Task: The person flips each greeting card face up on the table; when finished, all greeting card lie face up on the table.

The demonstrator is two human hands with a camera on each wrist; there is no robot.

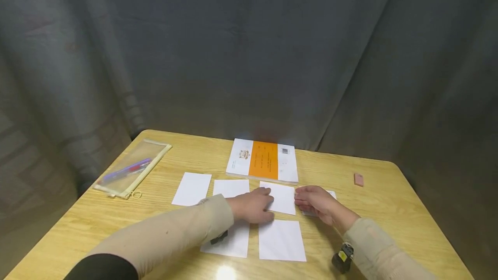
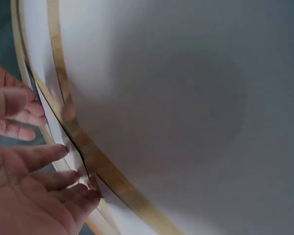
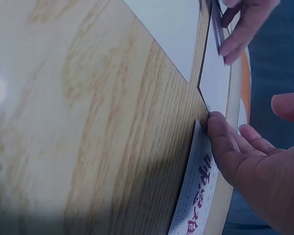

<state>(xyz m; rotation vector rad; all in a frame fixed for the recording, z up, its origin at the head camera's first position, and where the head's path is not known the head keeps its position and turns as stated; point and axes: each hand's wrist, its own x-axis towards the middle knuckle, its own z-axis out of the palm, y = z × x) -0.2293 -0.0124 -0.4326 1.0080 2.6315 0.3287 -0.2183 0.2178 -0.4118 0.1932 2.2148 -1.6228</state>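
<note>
My left hand [image 1: 254,205] reaches over the white cards, its spread fingertips resting on the left part of a blank card [image 1: 284,201] in the back row. From the other side, my right hand [image 1: 317,202] touches that card's right edge with its fingertips. Partly covered by the right hand is another card [image 3: 193,205], printed with dark red characters and small text. A blank card [image 1: 282,241] lies in front, and one more front card [image 1: 233,245] is partly hidden by the left forearm. Two blank cards, a left one [image 1: 192,189] and a middle one [image 1: 230,188], continue the back row.
Behind the cards lies a white and orange pad [image 1: 263,159]. A zippered mesh pouch [image 1: 130,167] with pens inside is at the table's left side. A small pink block [image 1: 359,179] sits far right. Dark curtains [image 1: 241,55] hang beyond the wooden table [image 1: 389,228].
</note>
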